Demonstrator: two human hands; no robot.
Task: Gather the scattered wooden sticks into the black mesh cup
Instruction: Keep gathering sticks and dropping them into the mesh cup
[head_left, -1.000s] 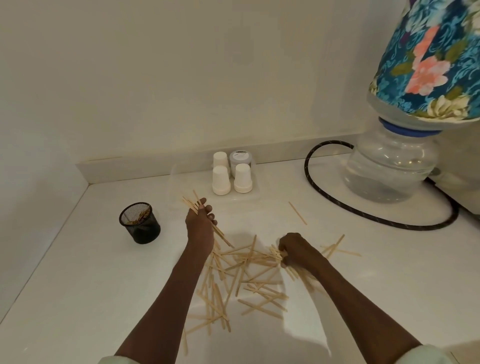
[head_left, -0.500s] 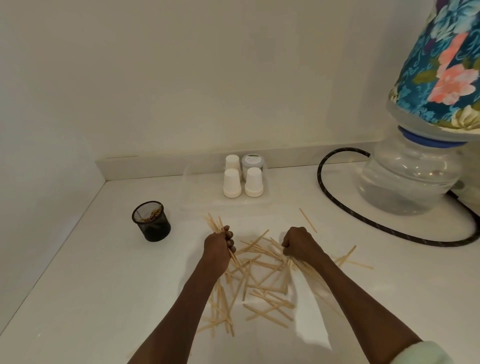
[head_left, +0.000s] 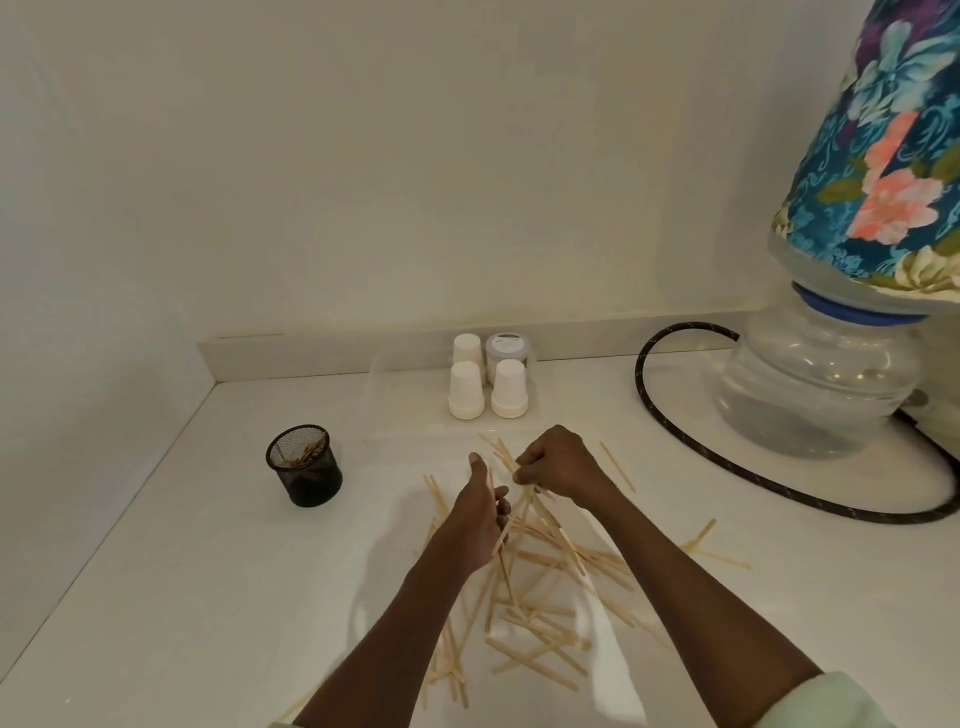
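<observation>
Since half a second back: hands drawn together above the far edge of the pile, where before they worked apart at either side. Left hand (head_left: 480, 512) turned thumb-up now, fingers curled round a few wooden sticks (head_left: 540, 582) that slant down through the palm into the heap. Right hand (head_left: 558, 467) brought in just beside it, fingertips pinching the top ends of a small bundle (how many, cannot tell). Heap below much as before, criss-crossed on the white countertop (head_left: 208, 597), with strays out to the right and one lone stick (head_left: 617, 466) beyond the right wrist.

Black mesh cup (head_left: 305, 466) upright, well left of the hands, a few sticks already leaning inside. Bare counter between cup and pile, and more of it in front of the cup towards the near-left edge. Side wall close on the left, back wall upstand just behind three upturned white paper cups (head_left: 485, 387) and a lidded jar (head_left: 505, 353). On the right, a black braided hose (head_left: 675, 441) looping round a clear water bottle (head_left: 810, 389) with a blue collar and floral cover (head_left: 893, 166) above.

Jar lid bearing a small dark mark, too small to read.
</observation>
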